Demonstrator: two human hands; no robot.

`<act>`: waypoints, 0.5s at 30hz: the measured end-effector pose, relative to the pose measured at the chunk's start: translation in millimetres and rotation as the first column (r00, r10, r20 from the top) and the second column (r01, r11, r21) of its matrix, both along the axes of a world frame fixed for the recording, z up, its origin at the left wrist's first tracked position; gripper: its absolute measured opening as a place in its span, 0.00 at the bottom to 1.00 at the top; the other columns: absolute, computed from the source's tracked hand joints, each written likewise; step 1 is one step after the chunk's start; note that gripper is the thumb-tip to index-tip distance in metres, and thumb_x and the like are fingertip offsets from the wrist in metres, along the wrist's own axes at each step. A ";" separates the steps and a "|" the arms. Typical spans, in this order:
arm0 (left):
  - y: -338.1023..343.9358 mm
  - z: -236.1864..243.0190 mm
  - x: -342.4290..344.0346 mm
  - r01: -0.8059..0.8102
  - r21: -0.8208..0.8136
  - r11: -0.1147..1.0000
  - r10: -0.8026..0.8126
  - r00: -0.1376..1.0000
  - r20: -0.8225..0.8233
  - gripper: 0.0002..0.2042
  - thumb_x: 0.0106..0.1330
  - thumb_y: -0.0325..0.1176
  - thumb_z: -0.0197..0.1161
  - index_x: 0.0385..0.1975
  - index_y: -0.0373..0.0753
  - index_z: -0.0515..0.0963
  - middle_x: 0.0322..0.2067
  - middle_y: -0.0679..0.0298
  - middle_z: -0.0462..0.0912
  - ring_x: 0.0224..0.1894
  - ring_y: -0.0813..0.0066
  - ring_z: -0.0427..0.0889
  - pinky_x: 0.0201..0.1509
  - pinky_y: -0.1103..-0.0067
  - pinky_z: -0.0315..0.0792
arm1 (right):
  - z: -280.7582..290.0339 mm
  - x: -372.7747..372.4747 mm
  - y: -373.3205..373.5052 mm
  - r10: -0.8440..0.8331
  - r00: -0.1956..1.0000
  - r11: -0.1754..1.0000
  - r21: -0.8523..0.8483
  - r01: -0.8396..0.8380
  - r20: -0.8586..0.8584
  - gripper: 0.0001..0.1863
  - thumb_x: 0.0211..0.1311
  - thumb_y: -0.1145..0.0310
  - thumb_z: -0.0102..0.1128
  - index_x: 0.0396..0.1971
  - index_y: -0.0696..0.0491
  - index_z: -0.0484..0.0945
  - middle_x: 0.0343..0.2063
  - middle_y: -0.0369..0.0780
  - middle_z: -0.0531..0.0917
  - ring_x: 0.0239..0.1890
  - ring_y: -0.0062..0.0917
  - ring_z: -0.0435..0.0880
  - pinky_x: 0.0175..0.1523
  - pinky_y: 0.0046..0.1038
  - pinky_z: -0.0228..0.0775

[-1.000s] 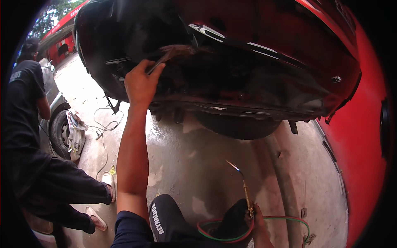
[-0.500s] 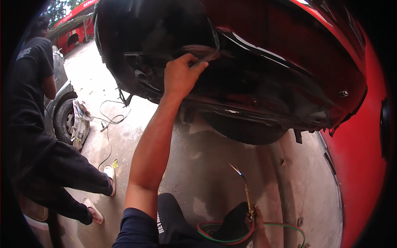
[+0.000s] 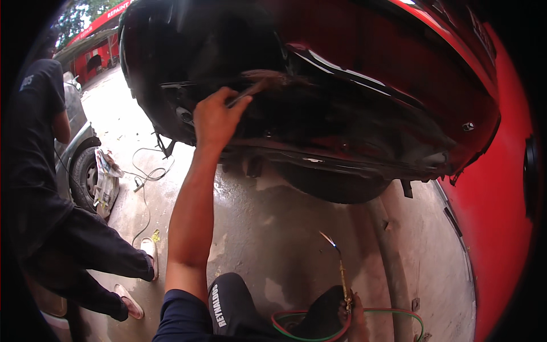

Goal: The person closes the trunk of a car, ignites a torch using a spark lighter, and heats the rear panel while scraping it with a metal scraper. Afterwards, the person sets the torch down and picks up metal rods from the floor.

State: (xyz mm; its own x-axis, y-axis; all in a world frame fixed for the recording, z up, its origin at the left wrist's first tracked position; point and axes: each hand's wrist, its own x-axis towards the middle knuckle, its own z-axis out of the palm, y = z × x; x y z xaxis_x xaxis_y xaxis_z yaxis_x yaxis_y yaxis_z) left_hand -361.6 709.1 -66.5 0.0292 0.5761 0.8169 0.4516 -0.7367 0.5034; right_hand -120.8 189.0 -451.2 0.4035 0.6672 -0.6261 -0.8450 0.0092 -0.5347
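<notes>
My left hand [image 3: 215, 118] is raised to a dark, glossy car body [image 3: 364, 108]. Its fingers are closed round a thin, flat scraper [image 3: 249, 92], whose far end lies by a dull brownish patch [image 3: 272, 76] on the panel. Low in the view, my right hand [image 3: 355, 314] grips the brass handle of a gas torch [image 3: 343, 275]. A small flame [image 3: 327, 239] burns at the torch tip, pointing up and left, well away from the car. Red and green hoses [image 3: 393, 311] loop from the torch's lower end.
At the left a person in dark clothes [image 3: 43, 154] stands beside another car's wheel [image 3: 85, 176], partly covered with paper. A thin black cable [image 3: 145, 176] lies on the concrete floor [image 3: 256, 228]. A tire [image 3: 336, 185] shows beneath the dark car. A red surface [image 3: 501, 245] curves along the right.
My left hand has moved left and down with the scraper, uncovering more of the brownish patch. The torch stays lit in my right hand, almost in the same place. The view has shifted slightly.
</notes>
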 end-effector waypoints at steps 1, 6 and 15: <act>-10.9 4.6 -4.7 0.013 -0.161 0.987 -0.009 1.000 0.027 0.17 0.58 0.46 0.76 0.36 0.39 0.86 0.27 0.54 0.87 0.32 0.59 0.89 0.38 0.68 0.78 | -1.5 2.4 -4.1 -0.021 1.000 1.000 0.002 0.021 0.000 0.20 0.73 0.41 0.49 0.55 0.36 0.71 0.23 0.36 0.76 0.13 0.22 0.70 0.14 0.23 0.58; -1.4 -1.0 -15.2 0.046 -0.092 0.995 -0.040 0.996 0.074 0.17 0.58 0.46 0.76 0.37 0.39 0.86 0.27 0.54 0.87 0.31 0.60 0.89 0.38 0.69 0.78 | -5.6 5.4 -4.0 0.027 0.999 0.999 0.041 -0.026 -0.020 0.21 0.73 0.41 0.51 0.58 0.34 0.71 0.24 0.37 0.77 0.12 0.23 0.70 0.14 0.23 0.59; -17.9 22.1 7.8 0.038 -0.112 0.993 -0.037 0.999 0.012 0.18 0.59 0.47 0.74 0.36 0.37 0.86 0.26 0.49 0.86 0.33 0.50 0.87 0.38 0.64 0.79 | -28.6 20.7 6.4 0.092 0.993 0.992 0.096 -0.085 -0.071 0.22 0.73 0.40 0.50 0.59 0.33 0.72 0.25 0.37 0.78 0.14 0.23 0.72 0.18 0.24 0.64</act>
State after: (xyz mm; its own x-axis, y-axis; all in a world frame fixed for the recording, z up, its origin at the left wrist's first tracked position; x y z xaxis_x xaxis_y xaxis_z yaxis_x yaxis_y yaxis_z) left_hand -353.8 691.2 -44.4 0.0450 0.6628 0.7475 0.4194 -0.6916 0.5880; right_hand -100.1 195.4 -479.8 0.2946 0.7547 -0.5862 -0.8825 -0.0205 -0.4699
